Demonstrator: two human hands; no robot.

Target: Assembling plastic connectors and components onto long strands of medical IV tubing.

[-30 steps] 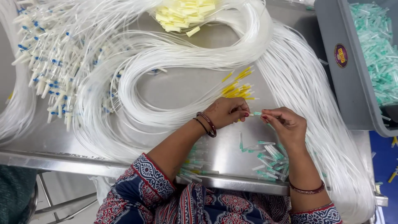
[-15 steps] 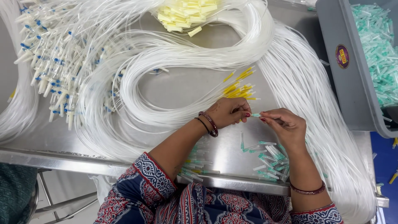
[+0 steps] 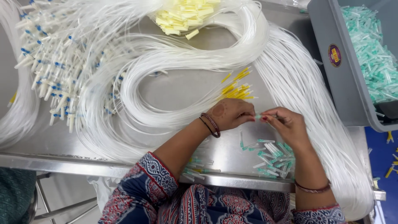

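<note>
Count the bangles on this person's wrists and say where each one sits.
3, as far as I can tell: two dark bangles side by side on the left wrist, behind the left hand, and one thin reddish bangle on the right forearm. Sleeves might hide others.

Bright, even overhead light, soft faint shadows, mild glare on the steel table (image 3: 174,89), sharp focus throughout
</note>
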